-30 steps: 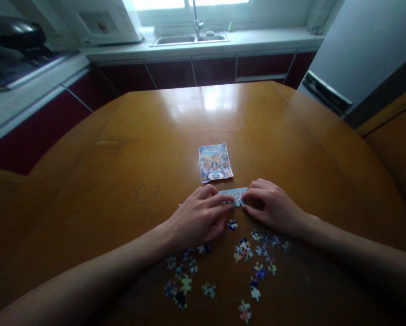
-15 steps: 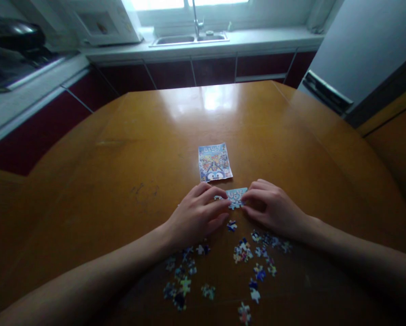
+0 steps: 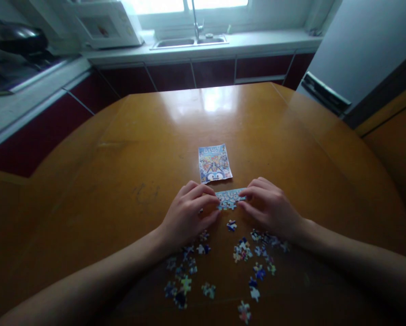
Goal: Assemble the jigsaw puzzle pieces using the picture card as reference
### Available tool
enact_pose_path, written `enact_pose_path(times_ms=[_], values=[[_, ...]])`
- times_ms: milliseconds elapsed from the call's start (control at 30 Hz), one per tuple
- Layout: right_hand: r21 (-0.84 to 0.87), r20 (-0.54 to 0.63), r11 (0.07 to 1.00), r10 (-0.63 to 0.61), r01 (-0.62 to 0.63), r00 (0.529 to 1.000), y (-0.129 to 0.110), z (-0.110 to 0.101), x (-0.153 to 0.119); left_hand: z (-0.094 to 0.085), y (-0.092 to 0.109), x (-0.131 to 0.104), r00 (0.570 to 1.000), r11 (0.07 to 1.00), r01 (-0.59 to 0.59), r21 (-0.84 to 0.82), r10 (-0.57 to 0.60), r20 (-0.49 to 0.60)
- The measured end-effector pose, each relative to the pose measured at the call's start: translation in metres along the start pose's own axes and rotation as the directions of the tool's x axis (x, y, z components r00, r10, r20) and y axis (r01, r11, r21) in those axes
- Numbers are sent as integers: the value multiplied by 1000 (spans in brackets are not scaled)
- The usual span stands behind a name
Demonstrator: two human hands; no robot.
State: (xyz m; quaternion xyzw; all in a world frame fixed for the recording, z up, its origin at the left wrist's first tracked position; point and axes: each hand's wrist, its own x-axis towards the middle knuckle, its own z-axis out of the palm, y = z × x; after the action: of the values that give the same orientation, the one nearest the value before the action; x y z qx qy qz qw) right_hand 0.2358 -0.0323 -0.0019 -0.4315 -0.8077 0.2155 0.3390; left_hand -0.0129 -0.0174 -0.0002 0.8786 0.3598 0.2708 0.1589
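Observation:
A joined strip of light blue puzzle pieces [image 3: 229,198] lies on the table between my hands, just below a small printed picture sheet [image 3: 215,164]. My left hand [image 3: 191,212] has its curled thumb and fingers at the strip's left end. At the right end, my right hand [image 3: 269,206] pinches the edge between thumb and fingers. One loose piece [image 3: 231,225] lies below the strip. Nearer the front are a small cluster of pieces [image 3: 243,250] and several scattered ones [image 3: 186,284], some partly behind my left hand.
The wooden table [image 3: 148,154] fills most of the view. Beyond it stand a counter with a sink [image 3: 175,42], a white microwave [image 3: 104,27], a dark pan [image 3: 17,38] on the stove at left, and a grey fridge [image 3: 366,50] at right.
My left hand has shifted left, uncovering more of the blue strip and some loose pieces below. My right hand has moved slightly left along the strip's right end.

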Motion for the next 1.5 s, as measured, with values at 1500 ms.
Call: enact_pose_path(times_ms=[1500], values=[[-99, 168, 989, -92, 109, 982, 4, 7, -4, 0, -3, 0, 989, 994, -104, 30, 101, 110]])
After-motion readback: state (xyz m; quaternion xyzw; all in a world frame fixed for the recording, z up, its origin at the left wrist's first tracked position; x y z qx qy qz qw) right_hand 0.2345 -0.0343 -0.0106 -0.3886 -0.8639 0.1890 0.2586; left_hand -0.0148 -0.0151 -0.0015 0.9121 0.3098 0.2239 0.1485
